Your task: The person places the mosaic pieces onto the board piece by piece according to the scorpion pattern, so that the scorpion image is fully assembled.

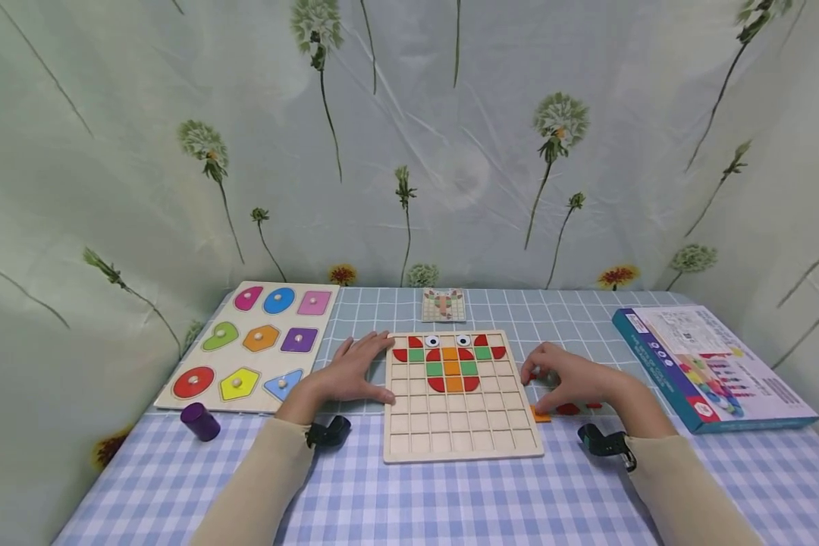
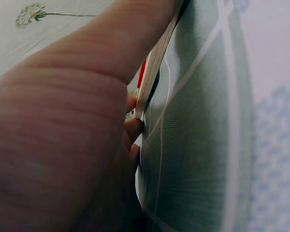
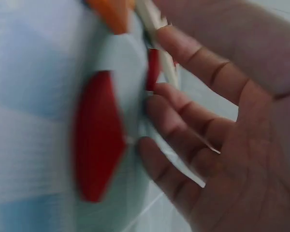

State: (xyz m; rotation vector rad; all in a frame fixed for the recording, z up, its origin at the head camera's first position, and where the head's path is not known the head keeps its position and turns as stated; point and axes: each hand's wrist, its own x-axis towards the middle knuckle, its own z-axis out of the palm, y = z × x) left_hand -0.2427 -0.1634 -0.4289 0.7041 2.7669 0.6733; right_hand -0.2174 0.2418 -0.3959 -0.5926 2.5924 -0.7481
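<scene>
A wooden grid board (image 1: 460,442) lies in front of me, with red, green and orange tiles and two eye pieces set in its upper rows. My left hand (image 1: 351,371) rests against the board's left edge, fingers near the top corner and thumb lower down. Beside the right edge, my right hand (image 1: 576,375) hovers low over loose pieces, its fingers loosely bent. A red quarter-round piece (image 3: 99,140) lies below the fingers in the right wrist view, with a second red piece (image 3: 153,70) close to the fingertips. An orange tile (image 1: 542,415) lies near the thumb.
A small pattern card (image 1: 444,305) lies behind the board. To the left are a knobbed shape puzzle (image 1: 246,307) and a purple cylinder (image 1: 200,422). A boxed set (image 1: 717,368) lies at the right. Blue-and-white checked cloth (image 1: 355,493) covers the front.
</scene>
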